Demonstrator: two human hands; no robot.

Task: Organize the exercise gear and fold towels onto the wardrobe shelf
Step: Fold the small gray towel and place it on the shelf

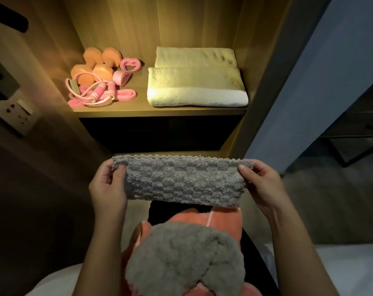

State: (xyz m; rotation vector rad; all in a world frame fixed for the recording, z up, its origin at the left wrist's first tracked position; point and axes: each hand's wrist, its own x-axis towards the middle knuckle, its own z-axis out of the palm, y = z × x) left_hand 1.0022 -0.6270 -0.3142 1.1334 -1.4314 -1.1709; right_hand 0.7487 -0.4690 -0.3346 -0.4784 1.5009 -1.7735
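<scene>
I hold a small grey textured towel (181, 180) stretched flat in front of me, below the wardrobe shelf (143, 108). My left hand (107, 184) pinches its left top corner and my right hand (260, 184) pinches its right top corner. On my lap lie a crumpled grey towel (181, 257) and an orange-pink towel (222, 218) under it. Two folded white towels (197, 87) lie on the right of the shelf. Orange dumbbells (96, 65), a pink jump rope (96, 94) and pink resistance bands (128, 69) sit on the left.
The wardrobe's side panels frame the shelf left (53, 67) and right (264, 82). A dark compartment (160, 135) opens beneath the shelf. A wall socket (16, 114) is at the left. A dark metal-framed piece of furniture (356, 133) stands at the right.
</scene>
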